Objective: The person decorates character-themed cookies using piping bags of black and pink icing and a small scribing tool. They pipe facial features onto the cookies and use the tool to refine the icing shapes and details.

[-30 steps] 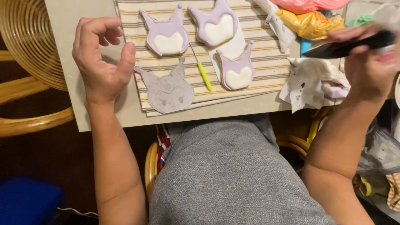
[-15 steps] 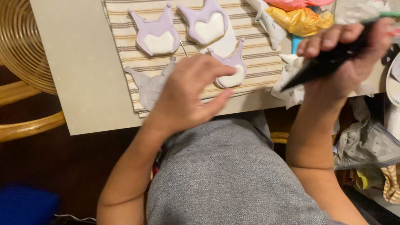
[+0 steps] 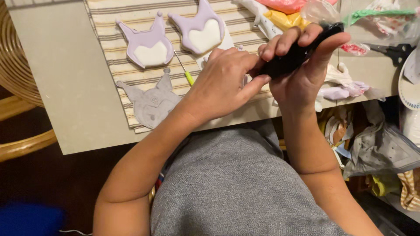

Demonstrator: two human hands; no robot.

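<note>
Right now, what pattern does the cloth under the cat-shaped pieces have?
The cloth is cream with thin brown-grey stripes; the head view shows it.

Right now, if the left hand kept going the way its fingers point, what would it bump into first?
The left hand points up-right, and its fingertips already seem to meet the black bag held in the right hand. That bag comes first, though depth is hard to judge.
</note>
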